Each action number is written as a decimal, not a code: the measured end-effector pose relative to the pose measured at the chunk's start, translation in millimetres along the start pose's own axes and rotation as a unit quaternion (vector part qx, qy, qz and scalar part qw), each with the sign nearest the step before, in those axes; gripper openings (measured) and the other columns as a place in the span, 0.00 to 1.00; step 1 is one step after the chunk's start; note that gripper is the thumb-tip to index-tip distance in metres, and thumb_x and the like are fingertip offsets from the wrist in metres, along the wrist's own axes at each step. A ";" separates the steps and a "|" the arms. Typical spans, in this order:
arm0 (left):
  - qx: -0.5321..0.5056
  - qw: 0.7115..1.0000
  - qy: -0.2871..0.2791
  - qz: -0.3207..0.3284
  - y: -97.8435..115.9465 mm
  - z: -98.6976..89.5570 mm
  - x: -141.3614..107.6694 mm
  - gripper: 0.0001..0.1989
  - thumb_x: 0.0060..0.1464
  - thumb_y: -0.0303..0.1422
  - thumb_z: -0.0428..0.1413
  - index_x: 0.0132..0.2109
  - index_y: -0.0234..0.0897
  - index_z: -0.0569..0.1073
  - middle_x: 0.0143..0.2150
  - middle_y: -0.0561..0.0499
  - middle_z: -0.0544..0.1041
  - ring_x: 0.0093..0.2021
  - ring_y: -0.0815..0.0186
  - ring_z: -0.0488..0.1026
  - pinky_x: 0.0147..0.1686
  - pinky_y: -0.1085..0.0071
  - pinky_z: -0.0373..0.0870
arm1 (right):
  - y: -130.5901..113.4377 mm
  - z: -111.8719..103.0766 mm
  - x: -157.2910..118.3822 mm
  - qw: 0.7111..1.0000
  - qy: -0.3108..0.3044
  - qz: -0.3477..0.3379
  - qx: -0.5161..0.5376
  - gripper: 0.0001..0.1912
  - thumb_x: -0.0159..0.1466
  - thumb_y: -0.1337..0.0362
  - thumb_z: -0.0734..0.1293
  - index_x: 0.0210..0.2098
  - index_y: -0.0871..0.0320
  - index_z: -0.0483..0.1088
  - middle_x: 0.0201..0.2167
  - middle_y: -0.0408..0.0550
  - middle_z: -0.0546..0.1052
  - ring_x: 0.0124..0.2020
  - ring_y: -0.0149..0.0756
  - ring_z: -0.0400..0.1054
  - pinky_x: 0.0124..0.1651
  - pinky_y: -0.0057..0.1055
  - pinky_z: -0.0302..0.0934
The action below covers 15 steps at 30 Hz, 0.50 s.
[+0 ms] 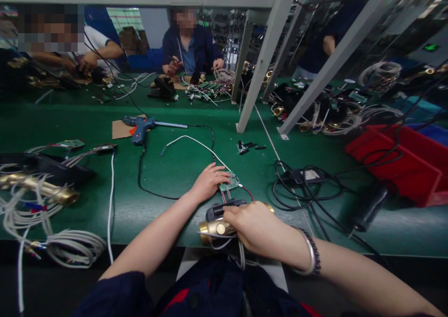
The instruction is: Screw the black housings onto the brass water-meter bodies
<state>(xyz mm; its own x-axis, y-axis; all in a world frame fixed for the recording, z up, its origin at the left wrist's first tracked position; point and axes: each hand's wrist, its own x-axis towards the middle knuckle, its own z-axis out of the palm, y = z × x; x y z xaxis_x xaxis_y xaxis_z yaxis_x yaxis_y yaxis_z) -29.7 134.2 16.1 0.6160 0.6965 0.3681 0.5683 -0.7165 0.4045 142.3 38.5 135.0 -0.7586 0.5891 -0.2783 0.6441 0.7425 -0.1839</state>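
My left hand point(209, 182) reaches to a small green circuit board point(229, 181), with its fingertips over the board's left side and the thumb mostly hidden. Thin wires join the board to a black plastic housing point(217, 210) just below. That housing sits on a brass pipe fitting point(209, 229) at the table's front edge. My right hand point(257, 226) is closed over the fitting and housing from the right, fingers curled and partly hidden. Grey cable point(241, 254) hangs under the fitting. From the board a white cable point(191, 138) curves away to the left.
A blue glue gun point(139, 129) lies on cardboard. Brass fittings point(52, 189) and coiled cables point(75, 248) are at left. At right are a black power screwdriver point(371, 207), its cable, and a red bin point(402, 160). Metal posts point(268, 55) rise ahead; people work across the table.
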 end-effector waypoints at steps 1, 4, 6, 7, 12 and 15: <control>0.000 1.000 -0.004 -0.005 -0.3 0.1 -0.1 0.22 0.47 0.15 0.49 0.40 0.45 0.76 0.47 0.56 0.77 0.56 0.63 0.67 0.59 0.52 0.56 | 0.1 -0.2 -2.7 1.000 -0.001 0.002 0.001 0.16 0.54 0.75 0.60 0.41 0.60 0.68 0.42 0.53 0.76 0.35 0.40 0.73 0.31 0.29 0.57; 0.002 1.000 -0.021 -0.012 -1.1 1.8 1.3 0.23 0.47 0.15 0.50 0.42 0.46 0.76 0.49 0.56 0.77 0.57 0.62 0.66 0.59 0.51 0.55 | 4.4 -3.3 -4.8 1.000 0.004 0.006 -0.001 0.14 0.54 0.76 0.61 0.39 0.59 0.69 0.39 0.52 0.77 0.35 0.38 0.73 0.31 0.27 0.57; 0.005 0.999 -0.033 -0.012 -0.5 2.7 4.0 0.23 0.48 0.16 0.50 0.44 0.47 0.75 0.50 0.56 0.76 0.58 0.62 0.64 0.59 0.50 0.55 | 9.3 -6.0 0.0 1.000 0.010 0.014 -0.005 0.12 0.55 0.75 0.61 0.35 0.58 0.70 0.34 0.49 0.78 0.33 0.38 0.73 0.31 0.27 0.57; 0.007 0.999 -0.038 -0.013 0.4 2.2 5.6 0.23 0.48 0.16 0.50 0.45 0.48 0.75 0.51 0.56 0.75 0.59 0.61 0.63 0.59 0.50 0.55 | 11.6 -7.0 3.0 1.000 0.013 0.017 -0.007 0.11 0.55 0.75 0.61 0.34 0.58 0.70 0.32 0.49 0.78 0.32 0.38 0.73 0.30 0.27 0.57; 0.064 0.997 -0.046 -0.022 16.4 -19.0 -3.0 0.28 0.49 0.15 0.48 0.53 0.45 0.70 0.61 0.49 0.64 0.65 0.56 0.53 0.61 0.45 0.50 | 14.0 -1.6 -7.9 0.992 0.123 -0.002 -0.014 0.14 0.55 0.77 0.61 0.39 0.59 0.70 0.41 0.51 0.77 0.42 0.43 0.71 0.43 0.36 0.62; 0.094 0.991 -0.009 -0.091 36.1 -39.2 -35.5 0.32 0.48 0.13 0.44 0.57 0.42 0.66 0.65 0.45 0.58 0.66 0.54 0.49 0.61 0.45 0.48 | 4.3 14.2 -40.8 0.944 0.330 0.011 0.016 0.14 0.60 0.76 0.61 0.44 0.60 0.68 0.45 0.54 0.75 0.47 0.43 0.68 0.50 0.41 0.60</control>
<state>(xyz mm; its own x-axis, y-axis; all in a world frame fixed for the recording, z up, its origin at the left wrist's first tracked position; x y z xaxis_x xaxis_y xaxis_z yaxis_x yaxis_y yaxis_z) -52.5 85.2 50.5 0.5026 0.8152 0.2877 0.7612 -0.5751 0.2997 177.4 13.2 132.3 -0.6337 0.6827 0.3638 0.6552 0.7237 -0.2167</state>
